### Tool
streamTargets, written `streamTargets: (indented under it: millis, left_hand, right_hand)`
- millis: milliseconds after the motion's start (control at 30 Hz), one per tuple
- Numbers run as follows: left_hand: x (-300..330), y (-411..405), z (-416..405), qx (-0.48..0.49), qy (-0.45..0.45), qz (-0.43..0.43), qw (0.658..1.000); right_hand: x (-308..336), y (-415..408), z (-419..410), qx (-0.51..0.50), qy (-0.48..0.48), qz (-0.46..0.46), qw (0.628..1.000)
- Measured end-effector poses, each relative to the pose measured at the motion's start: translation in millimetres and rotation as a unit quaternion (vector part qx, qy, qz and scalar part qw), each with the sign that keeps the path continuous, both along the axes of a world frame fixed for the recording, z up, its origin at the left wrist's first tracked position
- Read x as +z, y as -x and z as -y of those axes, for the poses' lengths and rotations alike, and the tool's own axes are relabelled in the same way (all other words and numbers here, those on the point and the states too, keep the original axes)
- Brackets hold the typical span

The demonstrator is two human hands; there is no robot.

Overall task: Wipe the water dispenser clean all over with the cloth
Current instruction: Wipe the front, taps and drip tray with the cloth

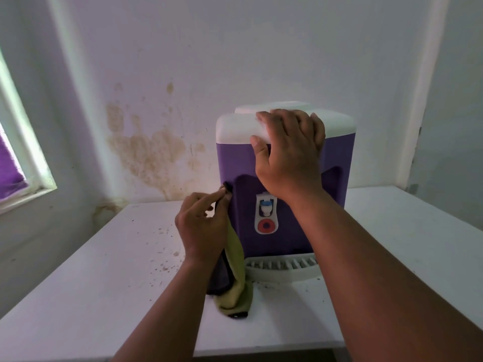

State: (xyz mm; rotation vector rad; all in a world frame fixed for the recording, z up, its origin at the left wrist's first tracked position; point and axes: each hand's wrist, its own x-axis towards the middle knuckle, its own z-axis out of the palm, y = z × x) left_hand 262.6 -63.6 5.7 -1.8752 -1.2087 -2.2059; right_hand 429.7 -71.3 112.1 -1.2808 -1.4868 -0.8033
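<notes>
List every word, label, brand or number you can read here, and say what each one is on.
None can be read. The water dispenser shows no lettering on its purple body or white top; its tap panel carries only a blue tap and a red ring. The cloth has a tiny pale mark at its lower hem, too small to read.

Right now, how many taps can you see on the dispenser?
1: a blue-topped white tap in the front recess, above a red ring. The right hand may hide another.
</notes>
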Motion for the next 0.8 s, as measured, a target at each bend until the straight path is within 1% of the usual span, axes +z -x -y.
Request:
streamTargets:
  millis: [133, 267, 333, 433, 500, 567, 667, 800]
  left_hand:
    - [40.7, -3.2, -2.3, 0.017, -0.019, -0.007, 1.0]
    - [74.4, -5.6, -10.6, -0.008, -0.035, 0.043, 0.998]
    - [70.4, -5.2, -12.0, -0.007, -0.042, 0.037, 0.998]
    - [40.6, -3.7, -11.1, 0.014, -0.057, -0.02, 0.998]
    - [15.6, -5.0, -8.6, 0.015, -0.05, -0.052, 0.997]
    - [-0.9, -8.5, -5.2, 0.01, -0.039, -0.054, 0.998]
    - [0.9, -11.2, -5.9, 0.011, -0.036, -0.047, 0.998]
    - [22.5, -14.4, -12.0, 0.003, -0.063, -0.062, 0.996]
  right_hand:
    - [-1.0, 0.2, -1.8, -0.002, 0.0, 0.0, 1.0]
    - [-1.1, 0.1, -2.6, -0.003, -0.002, -0.002, 1.0]
    - [-1.4, 0.1, -2.5, -0.001, -0.007, -0.003, 1.0]
    - [-1.1, 0.1, -2.1, 0.0, -0.012, -0.006, 1.0]
    - [-1.1, 0.3, -2.2, -0.005, -0.006, -0.002, 1.0]
    - [-1.0, 0.1, -2.2, -0.008, -0.005, 0.0, 1.0]
    - [-1.1, -0.3, -1.8, -0.011, -0.007, 0.001, 1.0]
    - [-0.8, -0.8, -2.6, -0.015, -0.004, 0.003, 1.0]
